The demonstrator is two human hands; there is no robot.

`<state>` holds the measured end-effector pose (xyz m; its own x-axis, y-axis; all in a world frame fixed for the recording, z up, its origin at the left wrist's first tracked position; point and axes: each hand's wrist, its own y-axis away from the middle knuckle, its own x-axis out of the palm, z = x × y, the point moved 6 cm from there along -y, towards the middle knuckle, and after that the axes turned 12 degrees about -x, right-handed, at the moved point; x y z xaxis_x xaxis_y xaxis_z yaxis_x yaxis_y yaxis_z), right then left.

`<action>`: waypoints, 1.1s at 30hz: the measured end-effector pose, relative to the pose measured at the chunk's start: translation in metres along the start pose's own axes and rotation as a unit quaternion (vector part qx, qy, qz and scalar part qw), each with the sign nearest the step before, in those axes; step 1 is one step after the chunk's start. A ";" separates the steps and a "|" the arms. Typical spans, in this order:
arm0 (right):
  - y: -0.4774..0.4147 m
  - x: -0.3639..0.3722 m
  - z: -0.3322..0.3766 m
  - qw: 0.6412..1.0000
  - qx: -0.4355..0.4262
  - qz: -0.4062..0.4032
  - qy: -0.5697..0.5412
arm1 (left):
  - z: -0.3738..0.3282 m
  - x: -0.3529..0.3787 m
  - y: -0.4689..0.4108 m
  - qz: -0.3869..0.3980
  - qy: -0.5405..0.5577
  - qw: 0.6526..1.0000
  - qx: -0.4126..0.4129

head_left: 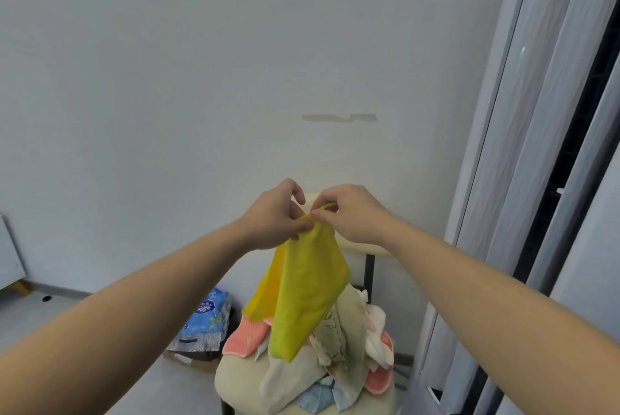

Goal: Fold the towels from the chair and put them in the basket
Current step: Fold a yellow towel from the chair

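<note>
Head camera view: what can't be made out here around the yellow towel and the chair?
Basket: nowhere in the head view, so its place is unknown.
Yellow towel: top corner hidden by the left hand and right hand pinching it.
Towel pile: count unclear; pieces overlap, and the yellow towel hangs in front.
Chair: seat mostly covered by the pile, legs cut off at the bottom edge.
Blue packet: print too small to read.

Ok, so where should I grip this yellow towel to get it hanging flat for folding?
Probably its top edge, at the two corners, pinched from above. The left hand and right hand both pinch that edge at almost one spot, so the yellow towel hangs bunched and tapers to a point above the towel pile. Corners held apart should let it hang flat.
</note>
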<state>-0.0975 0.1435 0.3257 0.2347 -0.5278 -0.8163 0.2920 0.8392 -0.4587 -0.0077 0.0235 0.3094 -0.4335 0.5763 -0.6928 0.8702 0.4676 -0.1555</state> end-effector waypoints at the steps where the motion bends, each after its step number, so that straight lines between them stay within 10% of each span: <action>1: -0.001 -0.001 -0.001 1.000 0.007 0.002 0.013 | 0.000 0.001 0.001 0.004 -0.003 1.000 0.001; 24: 0.014 -0.057 -0.061 0.956 0.180 -0.135 -0.188 | 0.021 0.012 0.005 -0.055 -0.138 0.987 0.063; 33: 0.011 -0.065 -0.054 0.986 0.124 -0.095 -0.056 | 0.026 0.016 0.002 -0.021 -0.112 0.993 0.040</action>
<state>-0.1599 0.1944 0.3542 0.2510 -0.6949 -0.6739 0.5543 0.6739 -0.4885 -0.0069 0.0165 0.2795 -0.4144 0.3896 -0.8225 0.8720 0.4287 -0.2363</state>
